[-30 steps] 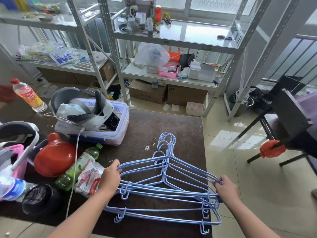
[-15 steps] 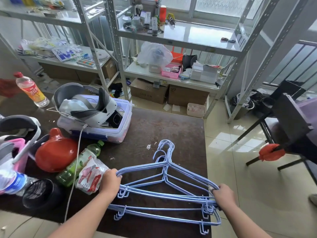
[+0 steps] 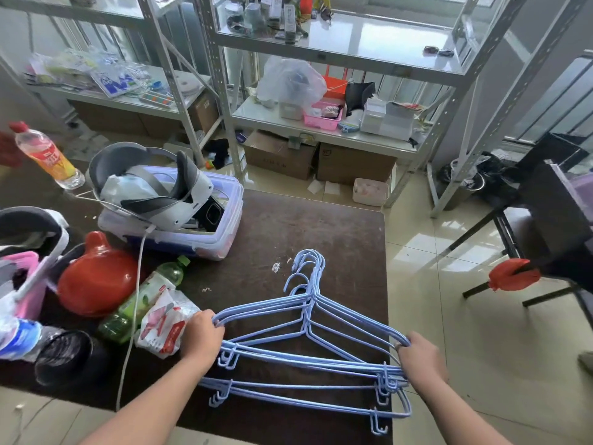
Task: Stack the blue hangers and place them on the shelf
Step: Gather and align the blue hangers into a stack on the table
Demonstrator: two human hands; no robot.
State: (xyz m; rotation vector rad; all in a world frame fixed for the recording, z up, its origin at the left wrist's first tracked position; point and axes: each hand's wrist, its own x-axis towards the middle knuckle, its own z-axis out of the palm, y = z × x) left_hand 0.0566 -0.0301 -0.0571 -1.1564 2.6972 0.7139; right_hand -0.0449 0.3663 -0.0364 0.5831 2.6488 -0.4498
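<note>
Several blue wire hangers (image 3: 308, 348) lie overlapped on the dark brown table (image 3: 337, 226), hooks pointing away from me. My left hand (image 3: 200, 337) grips their left shoulder ends. My right hand (image 3: 418, 358) grips the right shoulder ends at the table's right edge. The lowest hangers sit a little nearer to me than the rest, out of line with the pile. Straight ahead stands the metal shelf unit (image 3: 359, 56), its glass upper shelf partly covered with small items.
To the left on the table are a plastic box holding a headset (image 3: 167, 203), a red lid (image 3: 96, 277), a green bottle (image 3: 141, 300), a snack packet (image 3: 163, 322) and a cable. A black chair (image 3: 552, 220) stands on the tiled floor at right. Cardboard boxes sit under the shelf.
Both hands have drawn the hangers closer together, so the hooks and shoulders overlap more tightly. The pile has shifted slightly toward me.
</note>
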